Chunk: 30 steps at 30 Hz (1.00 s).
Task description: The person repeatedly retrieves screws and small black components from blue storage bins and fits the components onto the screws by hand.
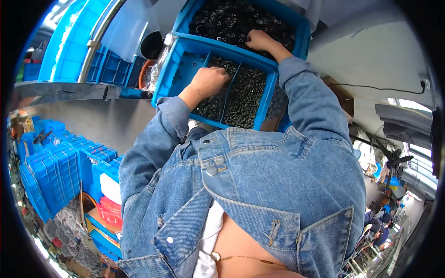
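My left hand is over the middle compartment of a divided blue tray, its fingers curled down at the small dark metal parts; what they hold is hidden. Screws fill the compartment to its right, and a few small parts lie in the left one. Farther off, my right hand reaches into a second blue bin full of black ring-like pieces. Its fingers are pressed together at the pieces, and anything between them is too small to name.
Stacked blue crates stand at the lower left, near red bags. An orange-brown round container is left of the tray. A black fan and a cardboard box are on the right. People sit far off at lower right.
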Each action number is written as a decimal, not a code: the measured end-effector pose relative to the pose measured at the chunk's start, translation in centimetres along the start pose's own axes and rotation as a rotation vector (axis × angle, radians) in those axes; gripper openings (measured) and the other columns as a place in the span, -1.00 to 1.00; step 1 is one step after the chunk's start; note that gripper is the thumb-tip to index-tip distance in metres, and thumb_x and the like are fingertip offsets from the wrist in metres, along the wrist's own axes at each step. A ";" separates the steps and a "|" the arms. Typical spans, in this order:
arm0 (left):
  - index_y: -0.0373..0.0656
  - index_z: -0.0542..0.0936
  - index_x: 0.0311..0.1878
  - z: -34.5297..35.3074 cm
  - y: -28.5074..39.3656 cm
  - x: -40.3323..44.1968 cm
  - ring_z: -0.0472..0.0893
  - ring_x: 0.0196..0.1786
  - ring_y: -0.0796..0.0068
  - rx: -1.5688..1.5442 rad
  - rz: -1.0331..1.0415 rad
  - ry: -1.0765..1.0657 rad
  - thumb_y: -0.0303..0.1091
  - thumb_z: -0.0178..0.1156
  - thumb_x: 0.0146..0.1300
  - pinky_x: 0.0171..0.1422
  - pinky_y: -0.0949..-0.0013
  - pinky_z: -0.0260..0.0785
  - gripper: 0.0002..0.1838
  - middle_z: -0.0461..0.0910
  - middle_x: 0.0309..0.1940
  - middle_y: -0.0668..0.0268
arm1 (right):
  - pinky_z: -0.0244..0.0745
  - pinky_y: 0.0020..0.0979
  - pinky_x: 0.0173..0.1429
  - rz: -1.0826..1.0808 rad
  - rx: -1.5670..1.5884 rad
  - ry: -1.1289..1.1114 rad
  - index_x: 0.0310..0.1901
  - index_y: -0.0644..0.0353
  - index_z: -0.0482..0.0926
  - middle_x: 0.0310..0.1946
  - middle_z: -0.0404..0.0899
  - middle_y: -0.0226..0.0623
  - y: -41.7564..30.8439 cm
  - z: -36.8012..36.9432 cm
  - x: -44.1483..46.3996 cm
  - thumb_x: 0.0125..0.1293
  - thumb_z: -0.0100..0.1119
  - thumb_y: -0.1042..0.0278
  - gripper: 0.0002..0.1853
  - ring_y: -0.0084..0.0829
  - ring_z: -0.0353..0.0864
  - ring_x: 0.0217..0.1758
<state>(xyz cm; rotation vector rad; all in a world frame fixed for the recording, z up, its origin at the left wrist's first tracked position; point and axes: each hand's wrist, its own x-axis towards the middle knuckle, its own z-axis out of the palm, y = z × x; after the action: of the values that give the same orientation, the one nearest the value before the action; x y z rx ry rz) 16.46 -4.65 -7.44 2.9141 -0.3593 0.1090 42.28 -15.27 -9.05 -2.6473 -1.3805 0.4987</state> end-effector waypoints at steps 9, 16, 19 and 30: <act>-0.07 0.61 -0.37 -2.5 -0.1 -0.5 0.61 -0.32 0.16 -0.411 -0.265 0.164 -0.19 0.19 -0.04 -0.24 0.18 0.47 -0.80 0.61 -0.44 0.20 | 0.19 -0.47 -0.53 0.149 1.619 -0.134 -0.49 0.23 0.44 -0.63 0.28 -0.41 -2.4 -5.6 -6.8 0.23 0.03 0.26 -0.76 -0.46 0.20 -0.63; -0.26 0.58 -0.47 -12.0 0.0 0.7 0.53 -0.54 0.34 -0.628 -0.128 0.046 -0.27 0.25 -0.08 -0.41 0.36 0.36 -0.78 0.52 -0.63 0.20 | 0.27 -0.51 -0.40 0.248 2.646 -0.345 -0.52 0.17 0.35 -0.47 0.29 -0.35 -8.3 -1.0 -15.5 0.28 0.06 0.27 -0.74 -0.46 0.30 -0.41; -0.27 0.59 -0.46 -12.7 1.7 1.9 0.54 -0.53 0.30 -0.545 0.058 -0.006 -0.29 0.26 -0.10 -0.42 0.34 0.36 -0.78 0.51 -0.63 0.18 | 0.48 -0.46 -0.25 0.307 2.539 -0.296 -0.38 0.25 0.43 -0.37 0.43 -0.27 -10.4 1.8 -16.4 0.29 0.05 0.28 -0.79 -0.39 0.45 -0.29; -0.27 0.58 -0.17 -9.8 3.6 -0.1 0.62 -0.22 0.10 -0.561 0.069 -0.026 -0.47 0.19 -0.02 -0.11 0.24 0.48 -0.72 0.61 -0.27 0.06 | 0.51 -0.36 0.02 0.403 2.561 -0.051 -0.06 0.37 0.41 -0.11 0.47 -0.14 -12.4 6.4 -18.2 0.37 -0.18 0.38 -0.74 -0.30 0.52 -0.09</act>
<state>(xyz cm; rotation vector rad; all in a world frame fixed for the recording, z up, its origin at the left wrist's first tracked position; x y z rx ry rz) 15.02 -6.04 2.84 2.3515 -0.4153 -0.0193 20.79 -23.19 -7.67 -0.5273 0.3472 1.0728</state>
